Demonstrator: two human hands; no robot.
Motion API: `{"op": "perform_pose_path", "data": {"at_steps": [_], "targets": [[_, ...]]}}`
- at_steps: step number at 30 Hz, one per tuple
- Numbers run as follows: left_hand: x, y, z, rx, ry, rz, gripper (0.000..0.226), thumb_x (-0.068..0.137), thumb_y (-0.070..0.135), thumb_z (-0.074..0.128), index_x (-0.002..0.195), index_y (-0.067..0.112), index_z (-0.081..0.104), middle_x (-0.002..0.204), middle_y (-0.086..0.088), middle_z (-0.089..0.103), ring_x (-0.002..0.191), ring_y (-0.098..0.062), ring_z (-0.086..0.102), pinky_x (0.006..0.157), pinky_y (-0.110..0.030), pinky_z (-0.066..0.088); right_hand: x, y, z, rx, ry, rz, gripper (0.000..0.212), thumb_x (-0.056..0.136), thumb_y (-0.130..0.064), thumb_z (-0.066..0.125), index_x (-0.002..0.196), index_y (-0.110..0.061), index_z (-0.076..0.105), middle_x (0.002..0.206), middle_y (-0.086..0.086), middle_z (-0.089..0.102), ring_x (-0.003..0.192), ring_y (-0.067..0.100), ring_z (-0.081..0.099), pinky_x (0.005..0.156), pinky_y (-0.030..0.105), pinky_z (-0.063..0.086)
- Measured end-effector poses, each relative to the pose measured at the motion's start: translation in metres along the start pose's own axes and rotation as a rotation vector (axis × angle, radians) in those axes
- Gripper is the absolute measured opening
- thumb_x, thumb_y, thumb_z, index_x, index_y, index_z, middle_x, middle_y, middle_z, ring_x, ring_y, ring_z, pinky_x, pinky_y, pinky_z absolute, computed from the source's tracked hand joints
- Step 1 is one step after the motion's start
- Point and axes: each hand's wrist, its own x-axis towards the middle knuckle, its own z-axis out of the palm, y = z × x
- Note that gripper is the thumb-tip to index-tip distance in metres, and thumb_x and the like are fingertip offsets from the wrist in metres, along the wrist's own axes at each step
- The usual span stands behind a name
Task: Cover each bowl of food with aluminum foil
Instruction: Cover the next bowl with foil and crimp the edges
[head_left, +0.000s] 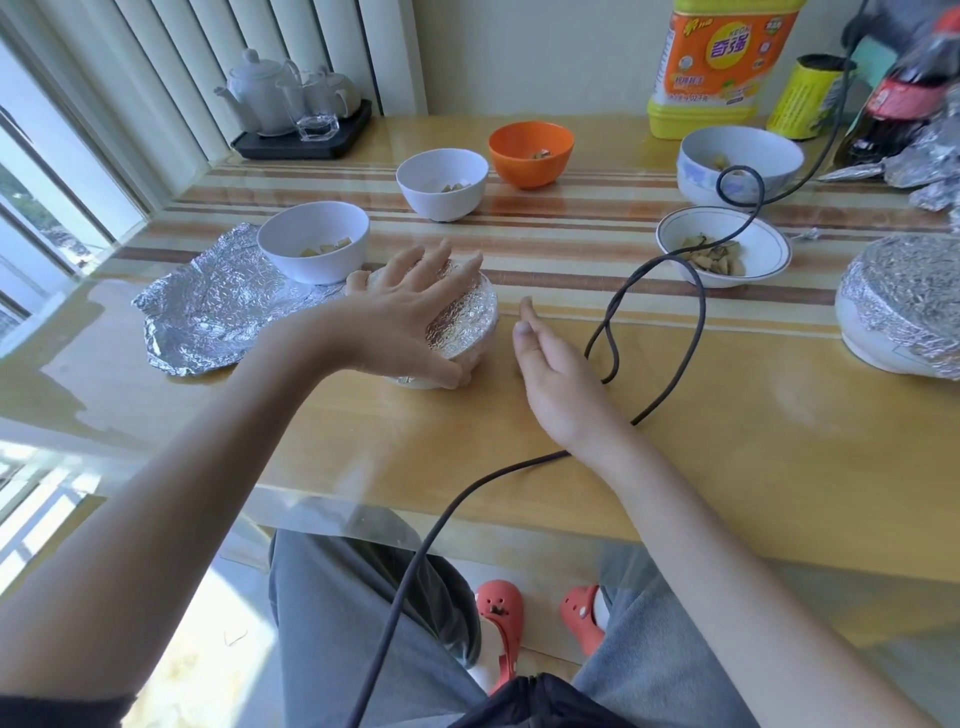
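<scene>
My left hand lies spread over a small white bowl whose top is covered in aluminum foil, fingers reaching across it and thumb at its near side. Just to the bowl's right, my right hand hovers open with straight fingers and holds nothing. A loose foil sheet lies to the left under an uncovered white bowl of food. Uncovered too are a second white bowl, an orange bowl, a blue-patterned bowl and a shallow rimmed bowl. A large foil-covered bowl stands far right.
A dark cable loops across the table past my right wrist. A yellow detergent jug, a yellow can and a cola bottle stand at the back right beside crumpled foil. A tea set on a black tray sits back left.
</scene>
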Motion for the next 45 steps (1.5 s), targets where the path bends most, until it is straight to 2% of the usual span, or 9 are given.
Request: {"op": "perform_pose_path", "data": {"at_steps": [7, 12, 21, 23, 27, 30, 33, 39, 45], "targets": [[-0.003, -0.003, -0.007, 0.004, -0.018, 0.05, 0.135, 0.034, 0.095, 0.056, 0.134, 0.064, -0.028, 0.157, 0.014, -0.029, 0.144, -0.021, -0.031, 0.113, -0.065, -0.011, -0.021, -0.012, 0.026, 0.057, -0.08, -0.043, 0.064, 0.103, -0.042, 0.024, 0.154, -0.021, -0.007, 0.161, -0.005, 0.009, 0.107, -0.037, 0.026, 0.08, -0.014, 0.011], [-0.003, -0.005, 0.001, 0.039, 0.069, 0.08, 0.102, 0.049, 0.082, 0.039, 0.136, 0.068, -0.012, 0.157, 0.019, -0.003, 0.145, -0.019, -0.003, 0.112, -0.059, 0.02, -0.017, -0.006, 0.04, 0.029, -0.024, -0.07, 0.066, 0.103, -0.042, 0.026, 0.154, -0.018, -0.008, 0.15, 0.0, 0.035, 0.134, 0.016, 0.034, 0.106, 0.02, 0.026], [-0.002, 0.019, 0.005, -0.059, 0.103, -0.128, 0.103, 0.062, 0.068, 0.058, 0.144, 0.059, -0.004, 0.159, 0.01, 0.0, 0.145, -0.03, 0.001, 0.108, -0.065, 0.019, -0.019, -0.007, 0.011, -0.147, -0.042, -0.043, 0.059, 0.104, -0.017, 0.03, 0.154, -0.012, 0.0, 0.123, -0.012, 0.047, 0.091, -0.002, 0.041, 0.077, 0.014, 0.035], [-0.001, 0.021, 0.006, -0.073, 0.111, -0.135, 0.101, 0.069, 0.064, 0.063, 0.145, 0.059, -0.004, 0.16, 0.01, -0.002, 0.146, -0.031, -0.001, 0.109, -0.068, 0.017, -0.02, -0.005, 0.016, -0.13, -0.046, -0.042, 0.062, 0.102, -0.01, 0.031, 0.155, -0.017, 0.0, 0.084, -0.019, 0.025, 0.069, -0.006, 0.022, 0.059, 0.012, 0.026], [-0.001, 0.02, 0.007, -0.077, 0.101, -0.145, 0.101, 0.066, 0.067, 0.06, 0.144, 0.059, -0.004, 0.16, 0.011, -0.003, 0.146, -0.031, -0.003, 0.108, -0.069, 0.016, -0.022, -0.002, 0.023, -0.154, -0.023, -0.055, 0.071, 0.094, 0.001, 0.031, 0.155, -0.022, 0.002, 0.08, -0.021, 0.017, 0.062, -0.005, 0.02, 0.051, 0.009, 0.029], [-0.001, 0.022, 0.005, -0.077, 0.092, -0.16, 0.104, 0.059, 0.07, 0.054, 0.145, 0.059, -0.004, 0.16, 0.01, -0.002, 0.146, -0.032, -0.002, 0.107, -0.07, 0.017, -0.024, -0.004, 0.016, -0.123, -0.056, -0.046, 0.066, 0.095, 0.0, 0.031, 0.155, -0.021, 0.01, 0.113, -0.017, 0.047, 0.072, -0.007, 0.036, 0.064, 0.006, 0.032], [-0.002, 0.029, 0.004, -0.119, 0.106, -0.2, 0.104, 0.063, 0.072, 0.059, 0.147, 0.056, -0.001, 0.16, 0.008, -0.002, 0.146, -0.034, -0.003, 0.109, -0.068, 0.018, -0.025, -0.007, 0.006, -0.138, -0.074, -0.024, 0.057, 0.1, -0.004, 0.029, 0.154, -0.016, 0.014, 0.161, -0.004, 0.011, 0.142, 0.008, 0.027, 0.109, 0.017, 0.028], [-0.005, 0.029, -0.003, -0.114, 0.022, -0.216, 0.131, 0.049, 0.085, 0.066, 0.135, 0.06, -0.03, 0.157, 0.004, -0.032, 0.144, -0.036, -0.028, 0.108, -0.075, -0.004, -0.034, -0.012, 0.008, -0.137, -0.048, -0.025, 0.062, 0.101, -0.005, 0.029, 0.154, -0.016, 0.0, 0.161, -0.008, -0.003, 0.126, 0.013, 0.047, 0.088, 0.017, 0.038], [-0.006, 0.012, -0.013, 0.001, -0.03, -0.076, 0.142, 0.033, 0.083, 0.068, 0.13, 0.063, -0.033, 0.154, 0.008, -0.038, 0.137, -0.03, -0.041, 0.104, -0.074, -0.014, -0.042, -0.01, 0.02, -0.133, -0.1, -0.014, 0.061, 0.101, -0.003, 0.029, 0.154, -0.012, -0.001, 0.162, -0.003, -0.002, 0.146, 0.004, 0.0, 0.102, 0.004, 0.0]]}}
